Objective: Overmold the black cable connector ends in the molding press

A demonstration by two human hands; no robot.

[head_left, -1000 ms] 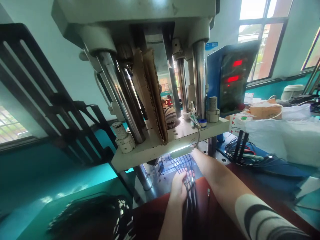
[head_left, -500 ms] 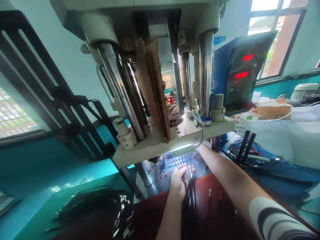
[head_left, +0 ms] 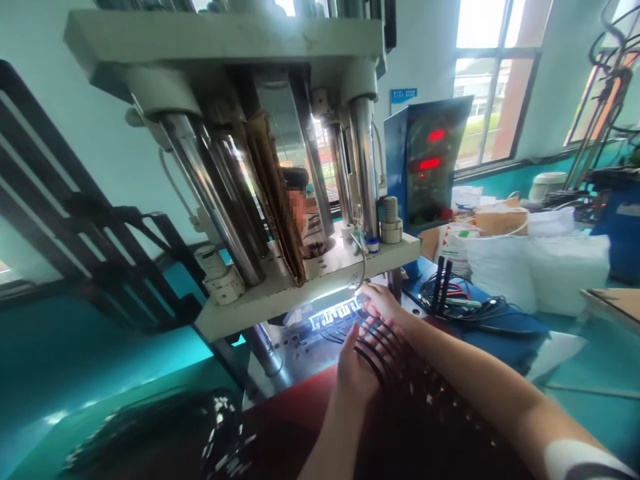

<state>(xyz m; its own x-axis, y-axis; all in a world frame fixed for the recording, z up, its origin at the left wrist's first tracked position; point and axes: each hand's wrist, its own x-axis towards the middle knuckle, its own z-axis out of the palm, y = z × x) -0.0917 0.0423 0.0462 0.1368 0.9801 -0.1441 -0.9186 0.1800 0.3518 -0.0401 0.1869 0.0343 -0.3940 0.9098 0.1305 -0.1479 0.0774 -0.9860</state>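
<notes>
Several black cables (head_left: 373, 360) run across the palm and fingers of my left hand (head_left: 357, 373), which cradles them in front of the press, thumb raised. Their far ends lead toward a brightly lit mould (head_left: 335, 315) with white toothed shapes along it, on the metal bed (head_left: 290, 357). My right hand (head_left: 384, 305) is at the mould's right end, below the press plate. Its fingers are bent, and what they grip, if anything, is too blurred to make out. The near ends of the cables hang over the dark red table edge (head_left: 315, 393).
The press plate (head_left: 310, 287) is low above my hands, with steel columns (head_left: 213, 193) and folded cardboard (head_left: 277, 207) on it. A blue control box (head_left: 425, 160) stands behind right. Coiled cables (head_left: 460, 293) and white sacks (head_left: 505, 267) lie right; a dark cable bundle (head_left: 150, 427) lies left.
The view has turned right, so the press sits further left. My right hand has come out from behind the plate and now shows beside the cables. The lit mould with white shapes has become visible.
</notes>
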